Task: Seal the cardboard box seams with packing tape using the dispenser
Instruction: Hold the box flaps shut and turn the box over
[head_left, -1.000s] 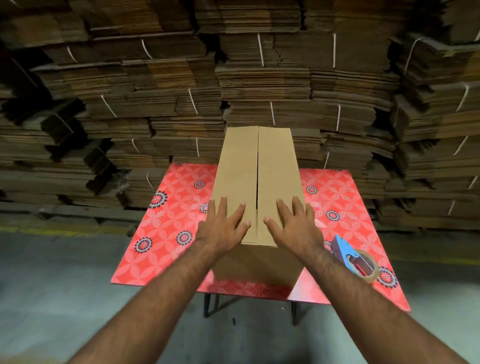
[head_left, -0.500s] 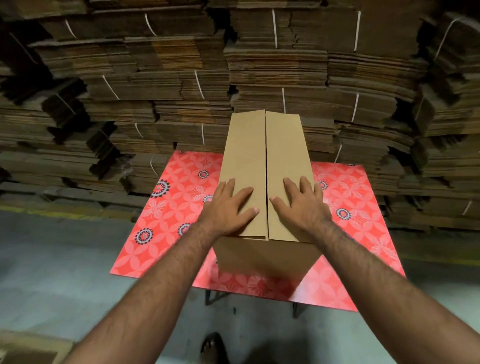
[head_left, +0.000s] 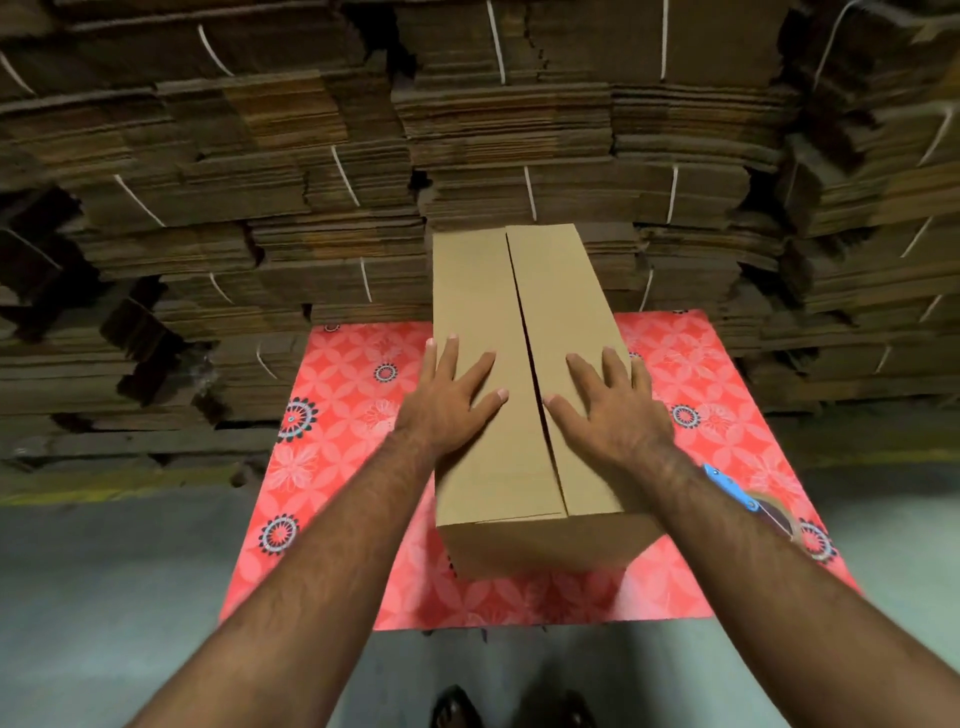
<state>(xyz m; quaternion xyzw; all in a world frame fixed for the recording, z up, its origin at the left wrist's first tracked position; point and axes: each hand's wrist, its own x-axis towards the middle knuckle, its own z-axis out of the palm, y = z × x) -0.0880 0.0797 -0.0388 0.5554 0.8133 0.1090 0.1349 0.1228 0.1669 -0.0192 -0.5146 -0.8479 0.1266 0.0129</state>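
Pressing flat, fingers spread: left hand (head_left: 449, 402) and right hand (head_left: 613, 410) on the top flaps of the cardboard box (head_left: 519, 395), either side of its untaped seam. Box stands on red table (head_left: 337, 457); tape dispenser (head_left: 753, 504) lies right, part-hidden by forearm.

Matt brown cardboard box (head_left: 519, 395) on glossy red patterned tabletop (head_left: 353, 457)

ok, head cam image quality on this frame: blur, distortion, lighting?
Head view: wide-angle bowing bends the cardboard stacks at the edges; corners smear with motion blur. Light is dim and warm, the stacks dark, the red table cover bright. The box, left hand and right hand are fairly sharp; the right forearm half hides the blue tape dispenser. No glare.
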